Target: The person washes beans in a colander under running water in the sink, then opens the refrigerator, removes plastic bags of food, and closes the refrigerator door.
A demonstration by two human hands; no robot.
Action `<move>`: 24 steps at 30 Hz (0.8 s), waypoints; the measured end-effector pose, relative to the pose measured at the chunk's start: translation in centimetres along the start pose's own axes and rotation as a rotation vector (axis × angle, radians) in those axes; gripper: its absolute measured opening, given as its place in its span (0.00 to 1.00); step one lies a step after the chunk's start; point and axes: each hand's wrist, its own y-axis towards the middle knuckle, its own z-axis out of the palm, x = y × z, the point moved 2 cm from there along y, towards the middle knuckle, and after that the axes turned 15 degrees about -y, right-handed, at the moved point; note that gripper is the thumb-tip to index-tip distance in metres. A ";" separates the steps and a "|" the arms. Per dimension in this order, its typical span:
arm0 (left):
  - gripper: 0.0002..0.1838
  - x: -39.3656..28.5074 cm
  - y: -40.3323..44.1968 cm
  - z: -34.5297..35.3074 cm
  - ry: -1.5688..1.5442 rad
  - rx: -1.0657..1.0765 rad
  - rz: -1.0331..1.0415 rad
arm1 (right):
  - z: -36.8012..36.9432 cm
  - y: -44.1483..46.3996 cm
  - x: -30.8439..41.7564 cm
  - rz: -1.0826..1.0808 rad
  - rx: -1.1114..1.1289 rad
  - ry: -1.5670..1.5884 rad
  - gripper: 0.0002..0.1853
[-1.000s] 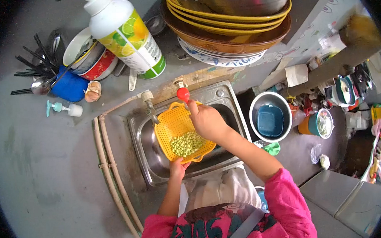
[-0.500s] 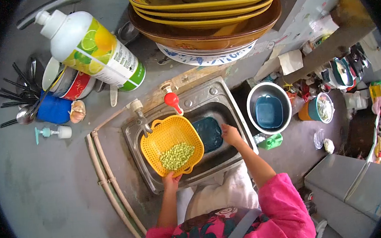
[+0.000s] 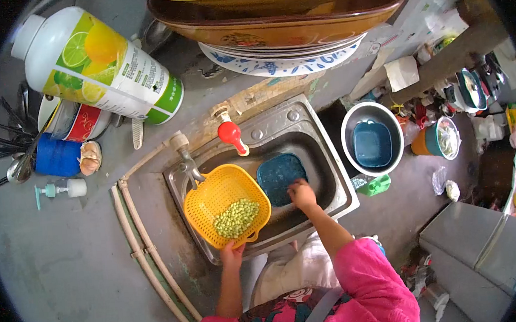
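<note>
My left hand grips the near rim of a yellow perforated basket, held over the left part of the metal sink. Green beans lie heaped in the basket's near right part. In the sink's right part is a blue square basin. My right hand is at the near right edge of that basin, its fingers curled at the rim. Behind the sink are a tap with a red handle and a metal tap beside the basket.
Stacked brown dishes and plates stand behind the sink. A large labelled bottle, utensils, garlic and a pump top are at the left. A metal bowl and a bucket sit at the right.
My right hand has left the red tap handle and moved right and down to the blue basin's edge. The yellow basket, in my left hand, has shifted left and down, uncovering the basin.
</note>
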 end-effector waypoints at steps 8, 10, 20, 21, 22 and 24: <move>0.19 -1.2 -0.4 -0.8 -0.030 -0.033 0.057 | 8.9 2.2 -8.3 0.752 0.375 1.063 0.16; 0.20 -1.3 -0.3 -0.9 -0.028 -0.014 0.075 | 6.0 1.3 -5.3 0.830 0.363 1.218 0.10; 0.20 -2.8 -2.3 1.4 -0.091 0.001 0.168 | 2.4 1.5 -2.2 0.763 0.442 1.149 0.08; 0.20 -2.8 -2.4 1.5 -0.094 -0.034 0.165 | 2.0 1.5 -2.0 0.780 0.440 1.182 0.08; 0.20 -2.8 -2.4 1.6 -0.098 -0.069 0.162 | 1.7 1.4 -2.0 0.794 0.450 1.207 0.08; 0.20 -2.7 -2.6 1.9 -0.124 -0.023 0.154 | 1.2 0.9 -2.2 0.826 0.474 1.254 0.09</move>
